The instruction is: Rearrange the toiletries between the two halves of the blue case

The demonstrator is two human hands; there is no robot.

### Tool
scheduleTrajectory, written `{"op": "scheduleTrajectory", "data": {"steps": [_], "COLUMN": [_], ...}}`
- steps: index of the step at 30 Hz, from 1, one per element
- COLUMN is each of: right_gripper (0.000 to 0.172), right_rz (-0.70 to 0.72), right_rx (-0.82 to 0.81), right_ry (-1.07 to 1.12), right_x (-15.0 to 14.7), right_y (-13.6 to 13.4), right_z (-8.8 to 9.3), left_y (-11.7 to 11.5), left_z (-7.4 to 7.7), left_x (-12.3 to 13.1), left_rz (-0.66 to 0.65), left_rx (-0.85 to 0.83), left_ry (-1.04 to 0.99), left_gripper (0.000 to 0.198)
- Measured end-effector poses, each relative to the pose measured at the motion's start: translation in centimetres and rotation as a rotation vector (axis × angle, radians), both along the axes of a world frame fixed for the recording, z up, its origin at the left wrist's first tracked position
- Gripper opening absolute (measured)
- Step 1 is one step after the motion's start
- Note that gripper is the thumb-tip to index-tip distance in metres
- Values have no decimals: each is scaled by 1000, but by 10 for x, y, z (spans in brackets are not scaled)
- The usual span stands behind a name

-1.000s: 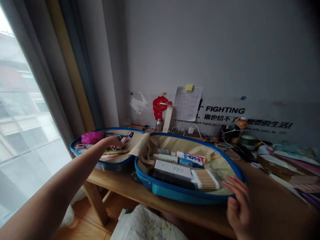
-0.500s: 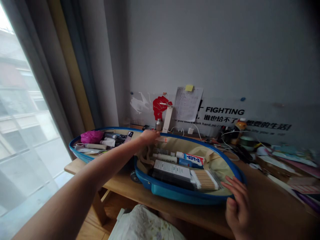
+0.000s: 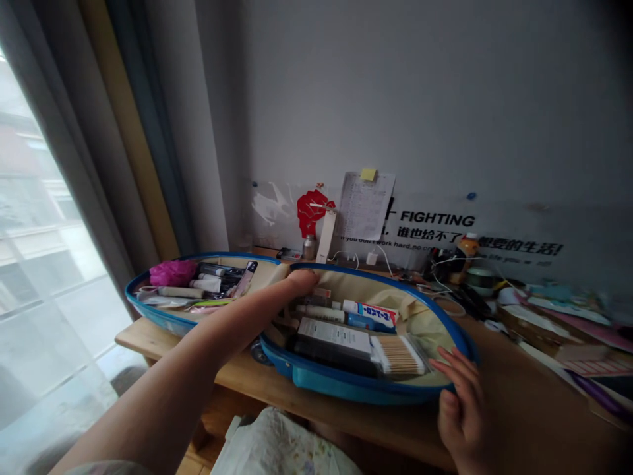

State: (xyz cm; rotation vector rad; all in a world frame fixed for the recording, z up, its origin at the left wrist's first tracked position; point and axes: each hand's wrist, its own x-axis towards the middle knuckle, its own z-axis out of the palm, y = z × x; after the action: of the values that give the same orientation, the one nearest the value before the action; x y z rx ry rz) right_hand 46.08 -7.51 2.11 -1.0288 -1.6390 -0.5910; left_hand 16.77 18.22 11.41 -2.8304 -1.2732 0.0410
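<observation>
A blue hard-shell suitcase (image 3: 341, 389) lies unfolded, its two halves side by side. My left hand (image 3: 304, 282) is down inside the back of the right half. It is closed on a small see-through item with an orange label (image 3: 322, 293); the fingertips are mostly hidden. Near it lie a pale tube (image 3: 324, 313), a toothpaste box (image 3: 370, 312), a blue tube (image 3: 363, 322), a black-and-white box (image 3: 333, 340) and a pack of cotton swabs (image 3: 398, 355). My right hand (image 3: 462, 396) rests at the right rim, fingers spread over the edge and thumb outside.
The left half holds a pink bath puff (image 3: 173, 272), several tubes and a phone-like item (image 3: 244, 278). Behind stand a metallic bottle (image 3: 308, 247), a white power strip (image 3: 327, 234) and cables. Papers and clutter (image 3: 558, 330) cover the right of the wooden desk (image 3: 232, 376).
My left hand has lowered from the back rim into the right half, bringing the orange-labelled item with it. The view has shifted slightly; my right hand stays at the rim.
</observation>
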Motion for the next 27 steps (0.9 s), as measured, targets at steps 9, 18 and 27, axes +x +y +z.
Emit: {"op": "scheduleTrajectory", "data": {"steps": [9,18,27], "right_gripper": [35,36,37], "right_rz": [-3,0,-13], "right_rx": [0,8,8], "right_ry": [20,-26,-20], "right_x": [1,1,2], "right_y": [1,-1,2], "right_z": [-3,3,-1], "left_y": [-14,-17,-23], "left_z": [2,53,56], "left_x": [1,-41,-171], "left_rz": [-15,163,695], "left_rx": [-66,33,-145], "left_ry": [57,-177,-78], "left_gripper": [32,35,34]}}
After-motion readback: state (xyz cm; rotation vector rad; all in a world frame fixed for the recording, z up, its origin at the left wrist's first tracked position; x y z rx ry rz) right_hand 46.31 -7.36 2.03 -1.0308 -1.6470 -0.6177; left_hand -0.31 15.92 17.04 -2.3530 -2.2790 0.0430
